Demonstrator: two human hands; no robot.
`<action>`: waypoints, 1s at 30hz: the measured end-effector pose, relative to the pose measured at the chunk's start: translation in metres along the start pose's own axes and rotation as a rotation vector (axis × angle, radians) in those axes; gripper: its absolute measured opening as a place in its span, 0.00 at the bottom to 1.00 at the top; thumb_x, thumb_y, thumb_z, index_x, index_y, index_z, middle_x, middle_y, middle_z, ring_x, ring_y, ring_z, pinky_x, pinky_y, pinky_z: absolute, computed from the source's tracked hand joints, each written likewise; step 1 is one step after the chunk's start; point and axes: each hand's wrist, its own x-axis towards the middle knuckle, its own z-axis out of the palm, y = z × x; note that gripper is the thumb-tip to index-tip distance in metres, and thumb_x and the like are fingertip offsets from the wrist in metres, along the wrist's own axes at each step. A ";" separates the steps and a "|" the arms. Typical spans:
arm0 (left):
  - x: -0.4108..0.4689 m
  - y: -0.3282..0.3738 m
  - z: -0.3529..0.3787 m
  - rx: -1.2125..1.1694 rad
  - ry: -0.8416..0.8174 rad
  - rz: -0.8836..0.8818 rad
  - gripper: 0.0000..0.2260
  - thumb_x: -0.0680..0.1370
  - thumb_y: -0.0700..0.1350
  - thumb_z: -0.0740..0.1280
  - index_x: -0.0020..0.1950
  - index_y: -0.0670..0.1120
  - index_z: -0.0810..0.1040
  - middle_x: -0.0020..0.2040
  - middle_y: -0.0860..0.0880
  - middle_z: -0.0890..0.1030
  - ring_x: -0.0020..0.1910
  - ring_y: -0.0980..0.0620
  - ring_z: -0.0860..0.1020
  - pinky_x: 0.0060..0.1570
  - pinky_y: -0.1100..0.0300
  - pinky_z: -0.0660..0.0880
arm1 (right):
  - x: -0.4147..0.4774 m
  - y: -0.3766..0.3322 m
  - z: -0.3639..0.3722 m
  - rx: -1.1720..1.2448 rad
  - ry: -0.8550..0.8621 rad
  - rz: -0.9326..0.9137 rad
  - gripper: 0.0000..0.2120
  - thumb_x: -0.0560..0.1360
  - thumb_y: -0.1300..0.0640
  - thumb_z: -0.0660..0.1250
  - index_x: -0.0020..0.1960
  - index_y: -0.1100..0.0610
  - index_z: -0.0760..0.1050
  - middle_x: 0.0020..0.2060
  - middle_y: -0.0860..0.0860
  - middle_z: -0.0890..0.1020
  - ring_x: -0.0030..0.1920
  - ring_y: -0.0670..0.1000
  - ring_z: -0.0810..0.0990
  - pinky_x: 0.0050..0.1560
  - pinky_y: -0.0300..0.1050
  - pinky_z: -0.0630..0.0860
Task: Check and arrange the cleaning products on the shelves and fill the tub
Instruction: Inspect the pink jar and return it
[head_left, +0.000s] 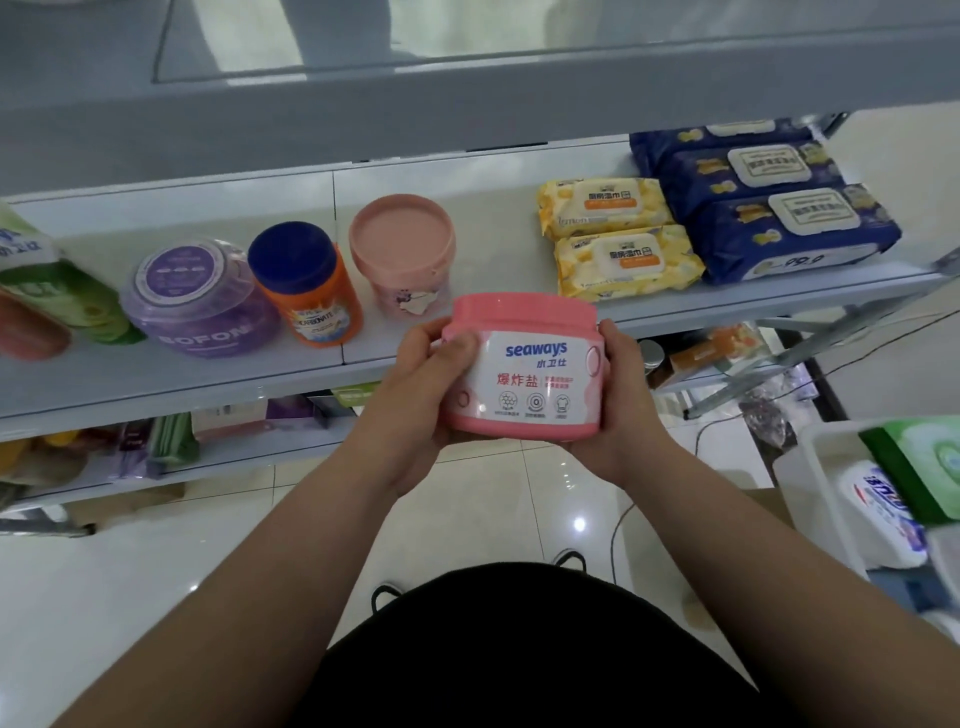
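**Ana:** You had the pink round plastic jar with the white "seaways" label (522, 364) up in front of the grey shelf (156, 384), off the board and tipped so the label faced you. It sat just below the pale pink lidded pot (402, 249).

**Ben:** I judged that jar to be stiff-walled and unlikely to dent under your grip. The label looked glossy, so it could have been slick. If it was full of powder it probably had some weight, though nothing showed how full it was.

**Ana:** That is why taking it by the sides suited you better than by the lid, which might have turned or lifted.

**Ben:** And you did that. Your left hand (421, 379) wrapped the jar's left side, with the thumb (457, 345) laid flat across the label's upper corner. Your right hand (621, 395) cupped the right side and the lower edge, with the thumb up beside the lid's rim.

**Ana:** Both hands were curled round the jar, not spread. The other fingers were behind it, so I could not tell how they lay.

**Ben:** The white plastic tub (821, 452) stood well apart at your right, with packs already in it.
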 end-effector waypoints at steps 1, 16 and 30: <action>0.001 0.001 0.006 0.005 0.000 0.002 0.21 0.78 0.53 0.67 0.69 0.50 0.71 0.63 0.44 0.82 0.59 0.42 0.83 0.47 0.38 0.83 | 0.001 -0.005 -0.004 0.012 -0.010 -0.013 0.25 0.81 0.36 0.52 0.58 0.50 0.81 0.53 0.55 0.87 0.54 0.58 0.86 0.51 0.54 0.80; 0.014 0.020 0.040 0.085 0.061 0.070 0.18 0.80 0.57 0.65 0.68 0.52 0.75 0.58 0.46 0.85 0.58 0.39 0.83 0.51 0.34 0.80 | 0.012 -0.044 -0.013 -0.209 -0.100 -0.244 0.18 0.83 0.38 0.55 0.57 0.46 0.78 0.47 0.46 0.88 0.49 0.48 0.88 0.51 0.54 0.84; -0.002 0.016 0.020 -0.234 -0.081 -0.271 0.28 0.73 0.72 0.58 0.61 0.55 0.80 0.55 0.46 0.86 0.46 0.37 0.85 0.34 0.41 0.83 | 0.005 -0.020 0.007 0.213 -0.168 -0.132 0.22 0.75 0.39 0.63 0.46 0.53 0.89 0.47 0.54 0.87 0.46 0.54 0.87 0.43 0.50 0.85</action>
